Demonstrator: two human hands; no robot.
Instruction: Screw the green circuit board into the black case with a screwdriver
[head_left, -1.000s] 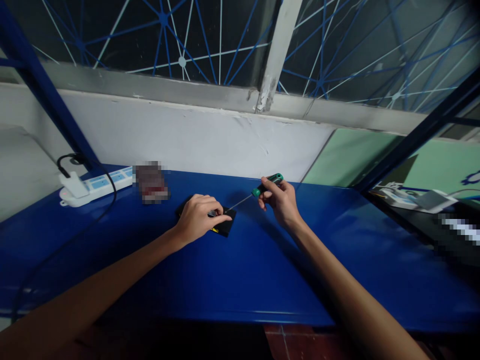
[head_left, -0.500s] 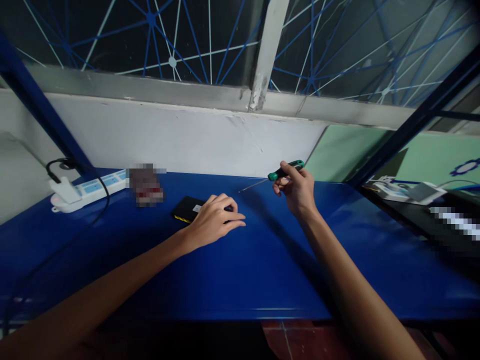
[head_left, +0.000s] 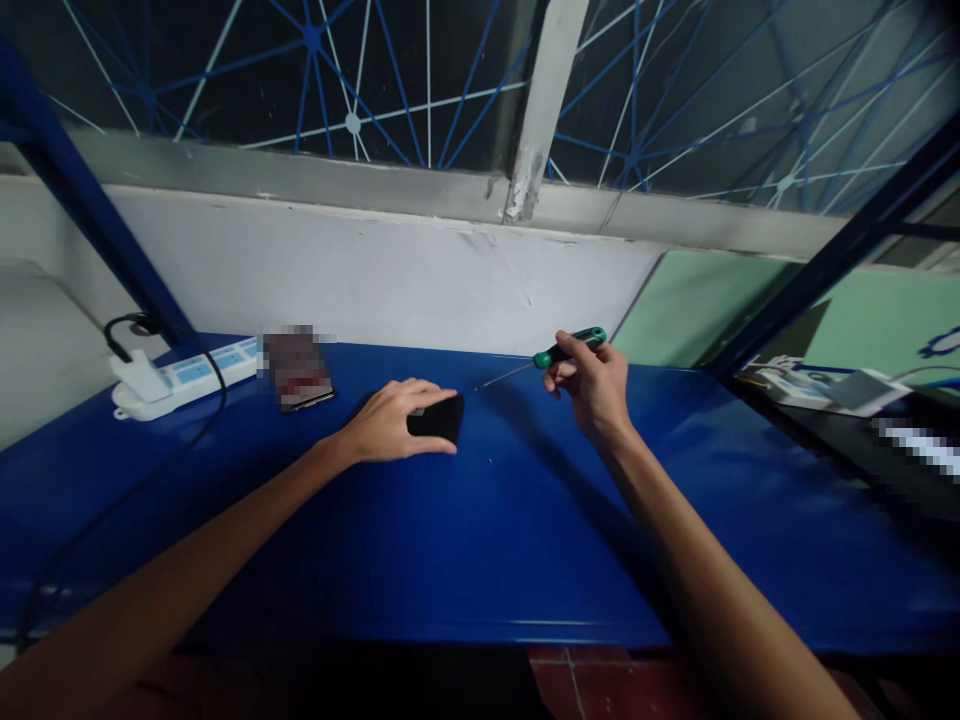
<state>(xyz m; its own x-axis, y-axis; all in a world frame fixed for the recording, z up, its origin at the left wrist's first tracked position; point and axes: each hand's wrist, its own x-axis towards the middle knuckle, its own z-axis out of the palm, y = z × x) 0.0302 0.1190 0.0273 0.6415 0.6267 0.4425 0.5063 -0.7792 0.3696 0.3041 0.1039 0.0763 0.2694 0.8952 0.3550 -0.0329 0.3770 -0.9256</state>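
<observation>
My left hand (head_left: 390, 420) lies over a flat black box (head_left: 442, 425), with the thumb along its near side and the fingers along its far side. The hand covers the box's left part. Held up above the table, a screwdriver (head_left: 551, 355) with a green and black handle is gripped in my right hand (head_left: 596, 385). Its thin shaft slants down to the left, the tip close to the box's right end. A tiny speck-like piece (head_left: 490, 461), too small to name, lies on the table just right of my left hand.
A white and blue power strip (head_left: 195, 376) with a plugged-in adapter and black cable stands at the left of the blue table (head_left: 450, 560). Beside it lies a blurred-out dark item (head_left: 298, 368). Green panels (head_left: 697, 300) and assorted items are at the right.
My left hand has moved left and taken hold of the black box, whose right end now shows between thumb and fingers. The tiny piece is now visible. The screwdriver has barely moved.
</observation>
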